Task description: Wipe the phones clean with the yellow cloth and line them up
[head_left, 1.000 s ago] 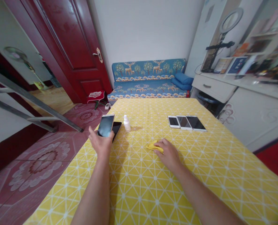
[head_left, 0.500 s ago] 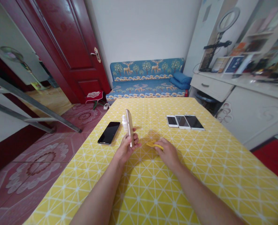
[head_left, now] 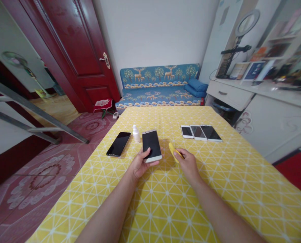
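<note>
My left hand (head_left: 140, 164) holds a gold-edged smartphone (head_left: 151, 144) low over the yellow patterned tablecloth (head_left: 165, 199), its dark screen facing up. My right hand (head_left: 188, 163) pinches a yellow cloth (head_left: 174, 151) between its fingers, close to that phone. A black smartphone (head_left: 118, 144) lies face up to the left, beside a small white dropper bottle (head_left: 136, 134). Farther right, several smartphones (head_left: 200, 132) lie side by side, screens up.
The table's far edge meets a blue deer-patterned sofa (head_left: 159, 87). A red door (head_left: 76, 50) and metal rails (head_left: 33, 114) stand left over a tiled floor. On the right are a white drawer unit (head_left: 228, 95) and a ring light (head_left: 246, 23).
The gold-edged phone has turned from edge-on to lying screen up in my left hand. My right hand has raised the yellow cloth off the table and shifted slightly right.
</note>
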{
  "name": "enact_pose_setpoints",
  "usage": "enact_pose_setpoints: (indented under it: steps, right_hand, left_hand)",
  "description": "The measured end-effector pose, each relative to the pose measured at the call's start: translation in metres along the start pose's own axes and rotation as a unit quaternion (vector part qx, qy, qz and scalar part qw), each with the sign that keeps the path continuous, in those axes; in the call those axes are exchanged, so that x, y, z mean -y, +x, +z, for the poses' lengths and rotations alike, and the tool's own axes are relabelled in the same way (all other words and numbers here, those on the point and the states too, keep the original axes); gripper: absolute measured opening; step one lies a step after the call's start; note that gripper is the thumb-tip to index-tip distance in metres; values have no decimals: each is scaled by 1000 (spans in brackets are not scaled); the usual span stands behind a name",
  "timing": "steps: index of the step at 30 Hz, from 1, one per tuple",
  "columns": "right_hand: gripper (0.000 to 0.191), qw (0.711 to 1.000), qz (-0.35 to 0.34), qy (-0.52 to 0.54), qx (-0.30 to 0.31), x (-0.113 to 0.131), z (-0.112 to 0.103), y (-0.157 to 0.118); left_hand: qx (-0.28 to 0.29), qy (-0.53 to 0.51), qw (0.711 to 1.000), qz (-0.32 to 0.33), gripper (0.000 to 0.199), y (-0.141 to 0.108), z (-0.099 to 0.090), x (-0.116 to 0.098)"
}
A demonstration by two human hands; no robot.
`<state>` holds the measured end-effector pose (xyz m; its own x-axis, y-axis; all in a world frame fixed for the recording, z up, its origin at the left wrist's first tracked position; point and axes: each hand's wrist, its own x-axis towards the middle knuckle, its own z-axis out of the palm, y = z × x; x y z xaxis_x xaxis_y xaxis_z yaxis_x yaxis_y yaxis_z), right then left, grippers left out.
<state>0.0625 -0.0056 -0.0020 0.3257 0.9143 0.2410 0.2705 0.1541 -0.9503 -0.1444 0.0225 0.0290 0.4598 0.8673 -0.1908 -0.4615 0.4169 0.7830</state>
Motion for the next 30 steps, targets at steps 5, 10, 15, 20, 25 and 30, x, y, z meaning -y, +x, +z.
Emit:
enact_pose_setpoints:
  steps: [5, 10, 15, 20, 25, 30]
  right_hand:
    - [34, 1000, 4, 23, -14, -1, 1, 0]
    - [30, 997, -66, 8, -43, 6, 4, -6]
    - [25, 973, -213, -81, 29, 24, 8, -16]
    - [27, 943, -300, -113, 87, 33, 9, -24]
    - [25, 899, -381, -177, 120, 40, 8, -29]
    - [25, 869, -432, -195, 141, 45, 11, -31]
  left_hand:
    - [72, -59, 994, -49, 56, 1, 0, -2]
    - [135, -99, 984, -61, 51, -1, 4, 0]
    - [138, -118, 980, -77, 43, 1, 3, 4]
    - [103, -137, 982, -77, 41, 3, -2, 5]
    - [80, -137, 984, -84, 44, 3, -3, 7]
    - [111, -105, 984, -94, 50, 4, -5, 14]
